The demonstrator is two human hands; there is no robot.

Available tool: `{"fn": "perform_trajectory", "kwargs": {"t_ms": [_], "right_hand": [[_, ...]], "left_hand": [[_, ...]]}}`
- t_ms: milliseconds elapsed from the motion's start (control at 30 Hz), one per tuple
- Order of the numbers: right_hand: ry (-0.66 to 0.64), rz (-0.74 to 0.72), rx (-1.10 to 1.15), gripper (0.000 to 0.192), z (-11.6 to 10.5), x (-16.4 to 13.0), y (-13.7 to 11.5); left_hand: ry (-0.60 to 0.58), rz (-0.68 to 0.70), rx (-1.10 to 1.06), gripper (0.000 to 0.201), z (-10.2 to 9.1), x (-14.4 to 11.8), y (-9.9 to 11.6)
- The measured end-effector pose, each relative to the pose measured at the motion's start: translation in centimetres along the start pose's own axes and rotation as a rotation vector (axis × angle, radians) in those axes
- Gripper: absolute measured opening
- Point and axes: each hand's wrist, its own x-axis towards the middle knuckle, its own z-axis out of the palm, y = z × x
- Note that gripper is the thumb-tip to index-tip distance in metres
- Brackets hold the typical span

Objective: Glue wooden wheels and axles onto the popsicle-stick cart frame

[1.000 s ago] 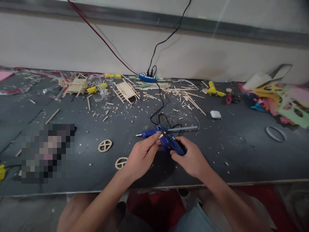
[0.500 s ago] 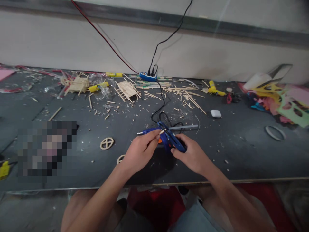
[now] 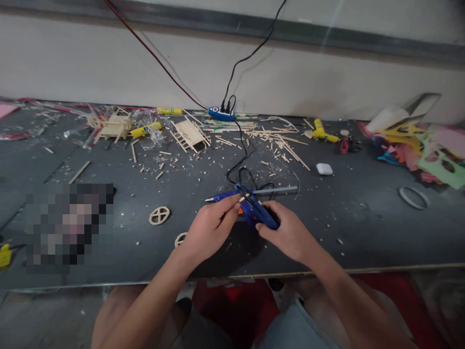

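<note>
My left hand (image 3: 213,220) pinches a short piece of wooden stick (image 3: 244,197) between thumb and fingertips. My right hand (image 3: 285,228) is wrapped round a blue two-armed cutter (image 3: 264,214), which slants up to the left. The stick's end lies at the cutter's jaws; whether they bite into it I cannot tell. Under my hands rests a blue glue gun (image 3: 223,196), its metal nozzle pointing left and a grey glue stick (image 3: 279,190) jutting out to the right. A small wooden spoked wheel (image 3: 160,215) lies left of my left hand, which partly covers a second wheel (image 3: 179,239).
A blue power strip (image 3: 221,114) stands by the wall, its black cord (image 3: 245,150) looping to the glue gun. Wooden sticks (image 3: 283,140), a slatted stick frame (image 3: 189,134), yellow glue tubes (image 3: 146,129), a white case (image 3: 324,169), a grey ring (image 3: 414,198) and coloured foam sheets (image 3: 432,155) surround the work.
The view has shifted very slightly. Both hands keep nearly the same pose, with the stick still at the cutter's jaws.
</note>
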Motion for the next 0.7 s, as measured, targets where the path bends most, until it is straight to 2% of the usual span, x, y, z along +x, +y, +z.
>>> {"fn": "perform_trajectory", "kwargs": {"t_ms": [233,433,700], "right_hand": [[0.015,-0.028,-0.013,0.021,0.1,0.3,0.2],[0.000,-0.039,-0.047,0.014,0.2,0.9,0.4],[-0.008,0.014,-0.046,0.017,-0.4,1.4,-0.1]], "left_hand": [[0.023,0.035,0.004,0.029,0.1,0.0,0.1],[0.032,-0.013,-0.019,0.029,0.2,0.1,0.2],[0.054,-0.068,-0.149,0.031,0.3,0.8,0.7]]}}
